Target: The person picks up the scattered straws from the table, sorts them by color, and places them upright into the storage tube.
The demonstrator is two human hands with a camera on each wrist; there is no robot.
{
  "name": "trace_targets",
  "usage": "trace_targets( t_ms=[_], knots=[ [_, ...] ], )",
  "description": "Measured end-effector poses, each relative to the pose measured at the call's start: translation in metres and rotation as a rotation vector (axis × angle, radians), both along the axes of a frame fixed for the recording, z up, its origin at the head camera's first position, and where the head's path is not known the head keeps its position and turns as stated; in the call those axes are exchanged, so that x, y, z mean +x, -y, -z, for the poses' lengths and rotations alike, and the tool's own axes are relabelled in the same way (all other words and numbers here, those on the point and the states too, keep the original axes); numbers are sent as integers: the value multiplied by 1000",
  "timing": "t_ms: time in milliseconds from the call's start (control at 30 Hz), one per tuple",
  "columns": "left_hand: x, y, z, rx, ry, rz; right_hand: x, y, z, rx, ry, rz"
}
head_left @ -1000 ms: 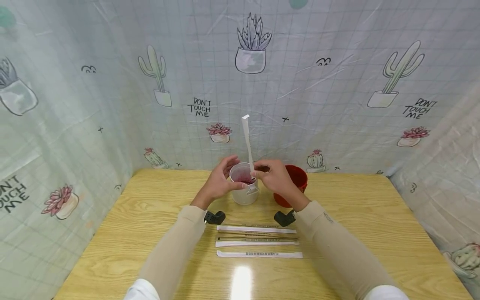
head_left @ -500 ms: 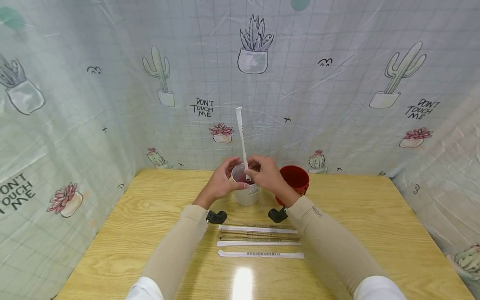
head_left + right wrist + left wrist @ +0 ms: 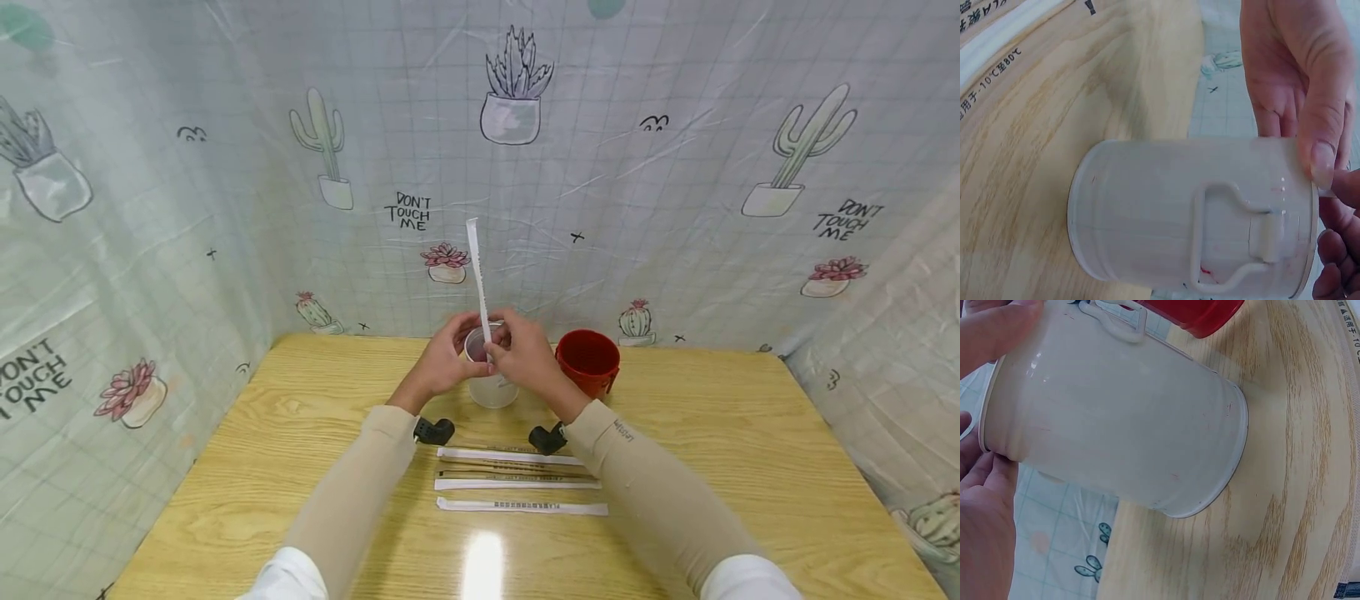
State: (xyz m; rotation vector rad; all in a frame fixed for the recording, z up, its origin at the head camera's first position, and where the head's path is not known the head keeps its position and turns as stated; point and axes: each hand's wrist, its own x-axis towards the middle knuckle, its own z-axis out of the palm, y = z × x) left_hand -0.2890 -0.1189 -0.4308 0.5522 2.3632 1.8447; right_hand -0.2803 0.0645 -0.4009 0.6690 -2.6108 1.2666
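A white metal bucket (image 3: pixel 492 395) with a small side handle stands on the table, its handle showing plainly in the right wrist view. My left hand (image 3: pixel 444 358) grips its rim from the left, thumb in front and fingers behind. Between thumb and fingers, my right hand (image 3: pixel 527 354) pinches a long white paper-wrapped straw (image 3: pixel 480 279) at the bucket's mouth. The straw rises nearly upright, its top leaning slightly left. Its lower end is hidden by the hands, and so is most of the bucket's inside. The two hands nearly meet at the near rim.
Close on the right stands a red bucket (image 3: pixel 588 363). Several wrapped straws, white (image 3: pixel 522 507) and brown, lie crosswise on the wooden table (image 3: pixel 300 467) in front of the buckets. A printed curtain (image 3: pixel 600 183) hangs behind the table's far edge.
My right hand has moved left with the straw, bringing it to the left hand's thumb. The straw now leans left. The left hand stays on the white bucket's rim.
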Motion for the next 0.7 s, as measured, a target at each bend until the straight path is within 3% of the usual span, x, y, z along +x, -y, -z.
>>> trace_targets(
  t_ms=[467, 700],
  knots=[
    [-1, 0, -2, -19, 8, 7, 5, 3, 9, 66, -46, 106],
    [0, 0, 0, -23, -5, 9, 13, -7, 14, 55, -144, 84]
  ],
)
